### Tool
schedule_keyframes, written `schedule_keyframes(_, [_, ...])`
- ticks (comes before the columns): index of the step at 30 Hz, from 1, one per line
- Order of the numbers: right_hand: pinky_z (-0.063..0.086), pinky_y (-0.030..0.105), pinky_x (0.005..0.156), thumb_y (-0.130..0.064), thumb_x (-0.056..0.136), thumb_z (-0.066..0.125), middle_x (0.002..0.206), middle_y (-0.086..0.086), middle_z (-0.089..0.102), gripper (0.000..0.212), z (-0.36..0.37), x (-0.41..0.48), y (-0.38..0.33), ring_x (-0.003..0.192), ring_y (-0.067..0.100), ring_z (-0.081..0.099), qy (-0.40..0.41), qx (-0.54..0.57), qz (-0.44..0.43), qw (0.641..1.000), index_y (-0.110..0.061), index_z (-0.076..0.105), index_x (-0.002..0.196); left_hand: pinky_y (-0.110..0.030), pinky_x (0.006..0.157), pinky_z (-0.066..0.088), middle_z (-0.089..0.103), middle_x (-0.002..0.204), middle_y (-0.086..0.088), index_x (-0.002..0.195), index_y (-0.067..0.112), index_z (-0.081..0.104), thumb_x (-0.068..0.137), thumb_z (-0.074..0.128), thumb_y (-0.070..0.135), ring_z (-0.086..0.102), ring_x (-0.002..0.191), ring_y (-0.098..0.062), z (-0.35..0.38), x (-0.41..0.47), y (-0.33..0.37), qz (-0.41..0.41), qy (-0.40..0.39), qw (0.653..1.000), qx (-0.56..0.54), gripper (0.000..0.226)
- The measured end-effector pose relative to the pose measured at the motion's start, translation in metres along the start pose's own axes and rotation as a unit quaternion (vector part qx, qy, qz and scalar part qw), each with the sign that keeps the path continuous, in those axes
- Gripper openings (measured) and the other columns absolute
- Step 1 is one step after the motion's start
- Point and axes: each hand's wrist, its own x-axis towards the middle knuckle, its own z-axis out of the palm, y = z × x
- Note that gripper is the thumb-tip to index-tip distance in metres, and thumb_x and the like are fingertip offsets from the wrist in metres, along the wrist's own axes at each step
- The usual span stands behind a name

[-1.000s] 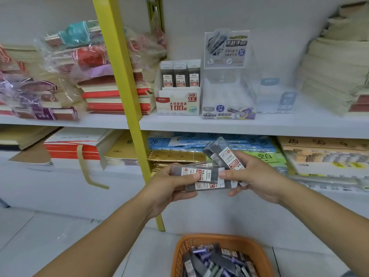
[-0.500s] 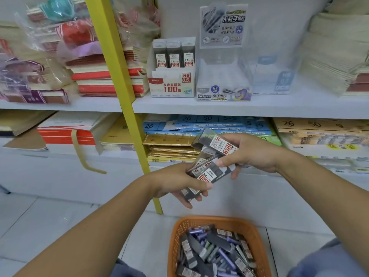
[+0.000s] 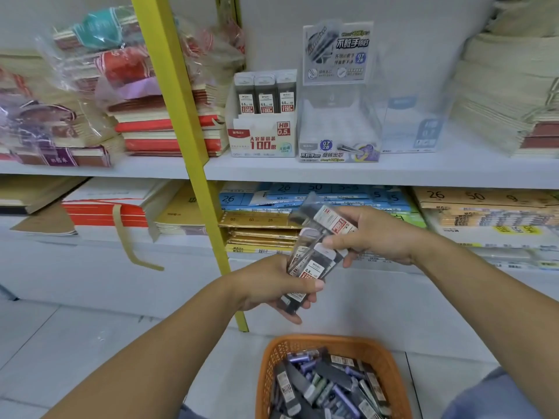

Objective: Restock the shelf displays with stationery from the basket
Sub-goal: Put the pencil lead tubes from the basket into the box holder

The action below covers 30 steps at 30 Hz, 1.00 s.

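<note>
My left hand (image 3: 272, 287) grips a bundle of grey pencil-lead packs (image 3: 311, 266) with white and red labels, held tilted in front of the lower shelf. My right hand (image 3: 376, 234) holds another lead pack (image 3: 328, 219) in its palm and pinches the top of the bundle with its fingertips. Below, an orange basket (image 3: 390, 362) holds several more grey and purple lead packs (image 3: 326, 385). On the upper shelf stands a white HB 0.5 display box (image 3: 261, 140) with three packs upright at its back.
A clear plastic display box (image 3: 338, 128) and another clear one (image 3: 419, 128) stand right of the white box. A yellow shelf post (image 3: 184, 152) runs down left of my hands. Stacked notebooks and paper pads fill both shelves. Pale floor tiles lie below.
The bundle in my left hand has turned from lying flat to tilted upright. My right hand's fingertips have closed on its top. The view has dipped, showing more of the basket.
</note>
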Motion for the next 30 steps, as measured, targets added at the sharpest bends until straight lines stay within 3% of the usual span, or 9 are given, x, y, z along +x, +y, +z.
schedule_keyframes(3, [0.059, 0.035, 0.074, -0.012, 0.093, 0.062, 0.113, -0.004, 0.070, 0.040, -0.003, 0.002, -0.002, 0.093, 0.021, 0.072, 0.046, 0.054, -0.018, 0.997, -0.030, 0.055, 0.127, -0.041, 0.072, 0.062, 0.074, 0.088, -0.005, 0.109, 0.016, 0.066, 0.085, 0.077, 0.030, 0.071, 0.084, -0.017, -0.007, -0.002, 0.000, 0.018, 0.057, 0.997, -0.039, 0.030])
schedule_keyframes(6, [0.059, 0.038, 0.078, -0.012, 0.094, 0.059, 0.121, -0.004, 0.066, 0.039, -0.004, -0.001, -0.005, 0.101, 0.019, 0.069, 0.084, 0.057, -0.041, 0.994, -0.035, 0.055, 0.125, -0.041, 0.071, 0.062, 0.075, 0.088, -0.006, 0.110, 0.015, 0.066, 0.085, 0.077, 0.031, 0.071, 0.083, -0.017, -0.009, -0.004, -0.001, 0.026, 0.106, 0.991, -0.076, 0.032])
schedule_keyframes(9, [0.060, 0.036, 0.064, -0.009, 0.091, 0.063, 0.113, 0.003, 0.067, 0.030, -0.010, -0.008, -0.010, 0.096, 0.021, 0.071, 0.104, 0.056, -0.048, 0.992, -0.025, 0.055, 0.115, -0.043, 0.072, 0.062, 0.077, 0.093, -0.007, 0.112, 0.014, 0.065, 0.085, 0.077, 0.032, 0.074, 0.084, -0.018, -0.010, -0.007, 0.001, 0.048, 0.176, 0.971, -0.154, 0.035])
schedule_keyframes(13, [0.054, 0.031, 0.054, -0.015, 0.088, 0.069, 0.100, 0.002, 0.073, 0.021, -0.009, -0.012, -0.021, 0.080, 0.025, 0.072, 0.038, -0.044, -0.007, 0.998, -0.018, 0.055, 0.103, -0.038, 0.070, 0.061, 0.076, 0.111, -0.008, 0.117, 0.018, 0.066, 0.076, 0.078, 0.031, 0.074, 0.099, -0.024, -0.015, -0.020, 0.020, 0.119, 0.197, 0.937, -0.264, 0.045])
schedule_keyframes(19, [0.048, 0.026, 0.050, -0.020, 0.090, 0.067, 0.077, 0.001, 0.069, 0.015, -0.008, 0.003, -0.059, 0.064, 0.015, 0.065, 0.005, -0.125, 0.007, 0.992, -0.021, 0.063, 0.105, -0.035, 0.063, 0.061, 0.077, 0.103, -0.009, 0.110, 0.015, 0.070, 0.077, 0.081, 0.020, 0.075, 0.092, -0.024, -0.027, -0.028, 0.052, 0.150, 0.228, 0.935, -0.228, 0.035])
schedule_keyframes(21, [0.049, 0.024, 0.056, -0.014, 0.095, 0.058, 0.073, -0.001, 0.068, 0.018, -0.012, 0.008, -0.070, 0.062, 0.011, 0.062, 0.027, -0.094, -0.001, 0.995, -0.022, 0.060, 0.111, -0.034, 0.061, 0.060, 0.078, 0.101, -0.008, 0.111, 0.015, 0.070, 0.082, 0.079, 0.015, 0.075, 0.092, -0.023, -0.032, -0.027, 0.056, 0.171, 0.264, 0.918, -0.241, 0.031])
schedule_keyframes(25, [0.058, 0.033, 0.077, -0.009, 0.097, 0.053, 0.096, 0.006, 0.074, 0.017, -0.016, 0.016, -0.090, 0.087, 0.021, 0.072, 0.071, -0.028, -0.018, 0.997, -0.016, 0.052, 0.112, -0.029, 0.056, 0.057, 0.078, 0.099, -0.008, 0.106, 0.014, 0.072, 0.082, 0.078, 0.010, 0.075, 0.089, -0.022, -0.038, -0.022, 0.060, 0.224, 0.329, 0.871, -0.289, 0.025])
schedule_keyframes(27, [0.060, 0.037, 0.074, -0.008, 0.095, 0.058, 0.100, 0.006, 0.074, 0.015, -0.019, 0.021, -0.104, 0.087, 0.024, 0.073, 0.103, -0.055, -0.053, 0.992, -0.016, 0.057, 0.107, -0.027, 0.054, 0.056, 0.078, 0.097, -0.005, 0.103, 0.017, 0.073, 0.083, 0.078, 0.012, 0.076, 0.087, -0.020, -0.042, -0.021, 0.064, 0.246, 0.352, 0.851, -0.303, 0.021])
schedule_keyframes(30, [0.060, 0.029, 0.060, -0.005, 0.091, 0.062, 0.099, 0.001, 0.072, 0.019, -0.029, 0.033, -0.134, 0.076, 0.022, 0.074, 0.188, -0.082, -0.104, 0.973, -0.022, 0.067, 0.100, -0.025, 0.052, 0.055, 0.079, 0.092, 0.000, 0.100, 0.019, 0.074, 0.084, 0.076, 0.013, 0.076, 0.079, -0.015, -0.050, -0.021, 0.072, 0.284, 0.401, 0.812, -0.314, 0.017])
